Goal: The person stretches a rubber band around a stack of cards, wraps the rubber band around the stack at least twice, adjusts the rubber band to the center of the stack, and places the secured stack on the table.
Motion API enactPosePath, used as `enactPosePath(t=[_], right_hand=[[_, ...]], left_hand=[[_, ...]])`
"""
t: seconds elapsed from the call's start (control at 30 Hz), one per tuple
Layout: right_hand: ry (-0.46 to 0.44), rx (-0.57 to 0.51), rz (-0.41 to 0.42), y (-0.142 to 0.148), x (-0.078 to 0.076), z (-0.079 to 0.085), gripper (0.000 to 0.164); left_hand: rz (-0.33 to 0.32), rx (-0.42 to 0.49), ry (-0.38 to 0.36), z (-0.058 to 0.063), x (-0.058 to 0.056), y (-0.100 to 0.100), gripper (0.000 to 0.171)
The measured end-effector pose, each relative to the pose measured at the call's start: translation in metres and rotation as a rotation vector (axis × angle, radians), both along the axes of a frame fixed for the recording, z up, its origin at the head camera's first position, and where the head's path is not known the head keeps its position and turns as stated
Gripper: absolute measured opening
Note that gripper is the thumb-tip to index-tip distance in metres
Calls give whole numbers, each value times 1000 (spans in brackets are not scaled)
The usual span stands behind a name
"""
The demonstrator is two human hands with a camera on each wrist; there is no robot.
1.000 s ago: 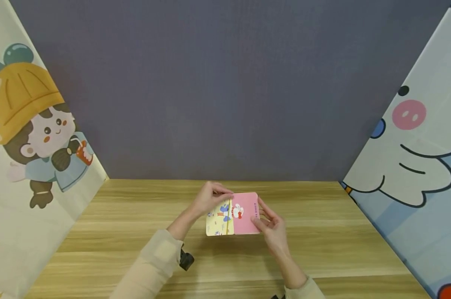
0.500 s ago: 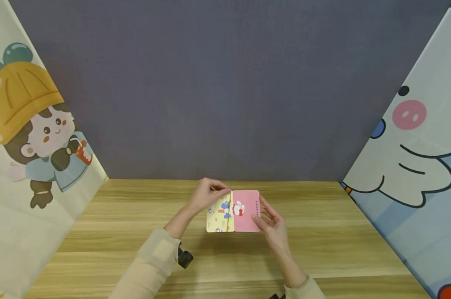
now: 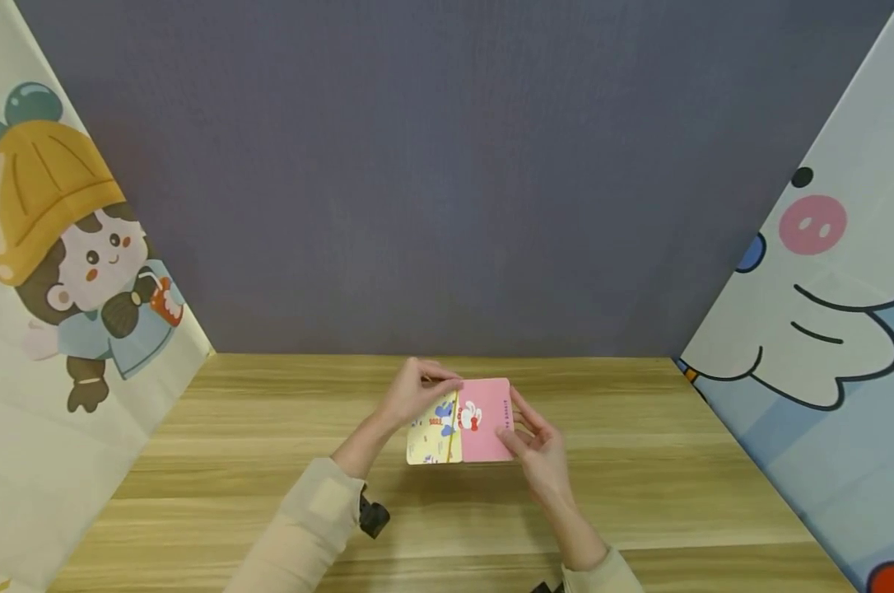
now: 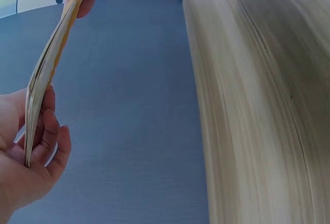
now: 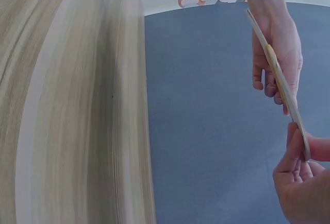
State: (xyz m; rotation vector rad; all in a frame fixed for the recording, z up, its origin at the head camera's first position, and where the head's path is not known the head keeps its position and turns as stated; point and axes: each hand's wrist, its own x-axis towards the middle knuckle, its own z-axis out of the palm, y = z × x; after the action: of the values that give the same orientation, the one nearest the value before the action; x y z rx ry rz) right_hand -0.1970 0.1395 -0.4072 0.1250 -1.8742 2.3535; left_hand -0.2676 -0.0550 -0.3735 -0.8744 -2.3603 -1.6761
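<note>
A small notebook is held up over the table in the head view, its face part pink with a white rabbit, part pale yellow with blue figures. Along the border of the two colours runs a yellow elastic band. My left hand pinches the top edge on the yellow side. On the pink side my right hand grips the right edge, thumb on the front. Edge-on in the left wrist view, the notebook shows its page edges above the left palm. Thumb and fingers of my right hand pinch its lower end in the right wrist view.
Under both hands lies a wood-grain table. A dark grey panel rises behind it, with cartoon-printed walls at the left and right. A black wrist camera sits at the left cuff.
The notebook and both hands rose slightly, then came back down. Since half a second ago the left hand has shifted a little right and down along the top edge; both holds stay.
</note>
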Motion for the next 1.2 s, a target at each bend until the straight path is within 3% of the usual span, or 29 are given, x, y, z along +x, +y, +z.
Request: enactPosePath(t=[0.3, 0.47, 0.67, 0.73, 0.83, 0.9, 1.03, 1.07, 1.2], right_hand=[[10, -7, -6, 1, -2, -4, 60], [15, -12, -9, 1, -2, -3, 58], [64, -20, -8, 4, -4, -7, 62], [133, -43, 23, 8, -9, -15, 62], [192, -54, 48, 13, -16, -24, 62], [241, -80, 77, 18, -27, -39, 61], [265, -96, 94, 26, -39, -55, 61], [268, -96, 90, 26, -39, -54, 61], [161, -45, -9, 15, -20, -18, 61]], left_hand=[[20, -50, 49, 3, 0, 0, 15], [42, -18, 135, 9, 1, -3, 14], [118, 59, 202, 32, 20, -5, 8], [164, 72, 223, 34, 23, -6, 7], [226, 71, 231, 28, 21, -9, 8], [261, 71, 224, 24, 21, -11, 9], [282, 95, 220, 20, 29, -13, 10], [285, 100, 214, 21, 32, -13, 10], [298, 132, 212, 30, 54, -10, 10]])
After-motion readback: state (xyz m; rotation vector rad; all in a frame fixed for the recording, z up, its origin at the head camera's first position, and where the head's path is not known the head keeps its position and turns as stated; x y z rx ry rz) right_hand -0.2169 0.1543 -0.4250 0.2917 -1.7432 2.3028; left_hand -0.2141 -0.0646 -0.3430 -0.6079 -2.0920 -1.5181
